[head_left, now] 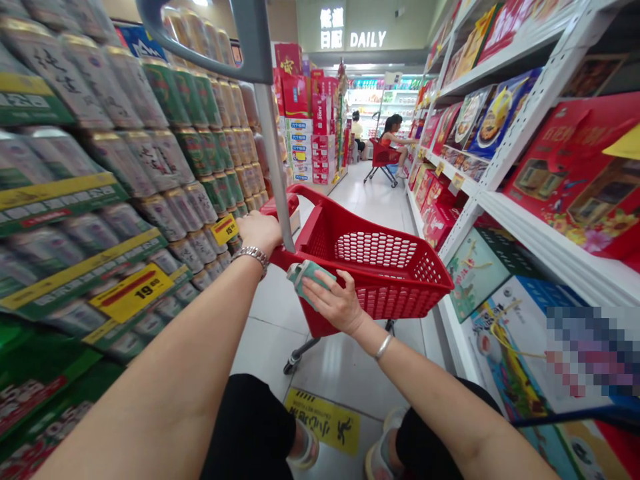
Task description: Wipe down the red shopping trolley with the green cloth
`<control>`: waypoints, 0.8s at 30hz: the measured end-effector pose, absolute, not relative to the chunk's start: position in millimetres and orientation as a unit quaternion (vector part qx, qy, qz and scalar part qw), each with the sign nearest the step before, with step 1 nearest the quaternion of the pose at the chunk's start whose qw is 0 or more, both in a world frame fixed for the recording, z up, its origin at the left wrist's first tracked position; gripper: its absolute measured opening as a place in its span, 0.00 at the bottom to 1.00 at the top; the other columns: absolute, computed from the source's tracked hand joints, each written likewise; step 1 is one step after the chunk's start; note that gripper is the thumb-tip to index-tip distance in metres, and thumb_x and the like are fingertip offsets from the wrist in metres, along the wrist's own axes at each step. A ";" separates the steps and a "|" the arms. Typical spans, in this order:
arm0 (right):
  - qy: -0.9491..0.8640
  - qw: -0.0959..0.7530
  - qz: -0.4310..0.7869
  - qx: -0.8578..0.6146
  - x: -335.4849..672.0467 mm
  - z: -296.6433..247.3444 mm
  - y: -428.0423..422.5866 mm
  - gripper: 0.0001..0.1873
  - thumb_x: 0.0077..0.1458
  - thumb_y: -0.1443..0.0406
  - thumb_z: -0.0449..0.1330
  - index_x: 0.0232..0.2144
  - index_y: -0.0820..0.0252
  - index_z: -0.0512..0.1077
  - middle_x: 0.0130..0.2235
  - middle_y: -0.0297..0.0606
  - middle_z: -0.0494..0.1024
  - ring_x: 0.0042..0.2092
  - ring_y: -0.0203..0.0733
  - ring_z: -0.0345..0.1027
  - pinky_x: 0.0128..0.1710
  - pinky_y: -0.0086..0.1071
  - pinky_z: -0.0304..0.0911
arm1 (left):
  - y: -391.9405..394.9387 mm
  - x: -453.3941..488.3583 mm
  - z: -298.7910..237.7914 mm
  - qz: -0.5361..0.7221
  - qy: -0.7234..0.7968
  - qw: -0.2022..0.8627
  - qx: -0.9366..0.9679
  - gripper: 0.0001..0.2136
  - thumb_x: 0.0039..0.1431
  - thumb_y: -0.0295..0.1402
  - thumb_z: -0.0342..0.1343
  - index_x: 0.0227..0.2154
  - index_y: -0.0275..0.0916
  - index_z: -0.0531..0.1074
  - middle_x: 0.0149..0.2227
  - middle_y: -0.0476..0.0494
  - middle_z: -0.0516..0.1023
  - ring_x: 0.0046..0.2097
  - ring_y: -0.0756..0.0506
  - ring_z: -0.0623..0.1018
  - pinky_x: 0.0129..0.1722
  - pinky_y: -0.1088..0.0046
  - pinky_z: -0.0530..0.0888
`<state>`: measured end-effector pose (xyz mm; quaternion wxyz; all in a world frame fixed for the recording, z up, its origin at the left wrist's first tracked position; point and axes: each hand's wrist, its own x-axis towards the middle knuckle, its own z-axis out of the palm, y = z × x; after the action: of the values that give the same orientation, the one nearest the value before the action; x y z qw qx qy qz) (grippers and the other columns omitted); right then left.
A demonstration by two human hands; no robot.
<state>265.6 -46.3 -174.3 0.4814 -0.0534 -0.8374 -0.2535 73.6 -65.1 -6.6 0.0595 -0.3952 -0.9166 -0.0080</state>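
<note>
A red shopping cart [390,297] with a perforated plastic basket stands in front of me, its grey pole rising at the left. My left hand [259,233], with a metal watch at the wrist, is closed on the cart's near-left corner beside the pole; its fingertips are partly hidden. Against the basket's near side, my right hand [334,301] grips a small mint-green pack [311,283] with silvery ends. Its fingers lie over the pack, whose exact kind I cannot make out. A silver bangle circles that wrist.
Stacked beer cans [150,157] with yellow price tags [133,293] line the left. White shelves [520,100] with gift boxes run along the right. Ahead, a person sits in another red cart [385,155]. A yellow caution sticker [325,420] lies on the tiled floor.
</note>
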 end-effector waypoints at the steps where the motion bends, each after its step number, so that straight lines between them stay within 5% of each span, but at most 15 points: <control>1: -0.837 0.478 -0.259 -0.053 271.9 -176.0 -44.2 0.10 0.67 0.67 0.59 0.46 0.50 0.77 0.54 0.32 0.80 0.61 0.41 0.67 0.64 0.48 0.44 | -65.6 72.7 -6.3 -0.010 -0.917 0.058 -0.395 0.29 0.62 0.42 0.38 0.56 0.30 0.72 0.58 0.20 0.70 0.59 0.31 0.71 0.58 0.55 0.67; 24: -0.876 0.336 -0.297 -0.176 455.3 -225.4 15.6 0.17 0.68 0.72 0.53 0.51 0.50 0.75 0.53 0.33 0.81 0.61 0.41 0.65 0.63 0.45 0.44 | -64.1 75.5 -1.3 -0.025 -0.918 0.035 -0.394 0.32 0.63 0.44 0.39 0.58 0.23 0.68 0.60 0.16 0.65 0.61 0.28 0.68 0.60 0.51 0.64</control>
<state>455.3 15.6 -225.4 0.3360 -0.1760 -0.8763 -0.2970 75.5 -64.1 -1.3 0.0350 -0.3937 -0.9183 -0.0247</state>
